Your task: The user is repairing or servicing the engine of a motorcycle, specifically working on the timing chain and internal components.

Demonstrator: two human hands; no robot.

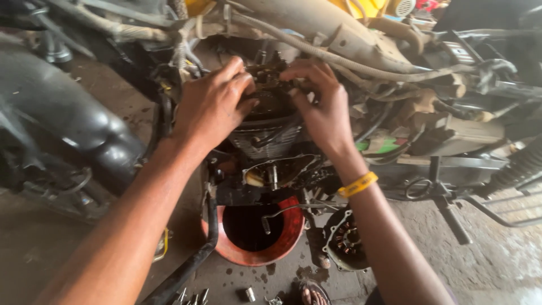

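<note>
Head view: the left hand (212, 104) is laid over the top of the engine (265, 121), fingers curled and closed loosely on a small dark part (265, 72) at the head; what exactly is pinched cannot be told. The right hand (322, 107) is set against the same part from the other side, fingers bent, thumb tucked below, a yellow band (357, 184) on the wrist. Both forearms are stretched forward and converge on the head. The step in hand is judged to be work on the cylinder-head fittings; steady two-handed fingertip control seems called for next. Below the engine, an open crankcase (279, 172) is seen, then a red pan (257, 229) of dark oil, a stator cover (345, 242) beside it, and loose bolts (192, 296) on the floor.
</note>
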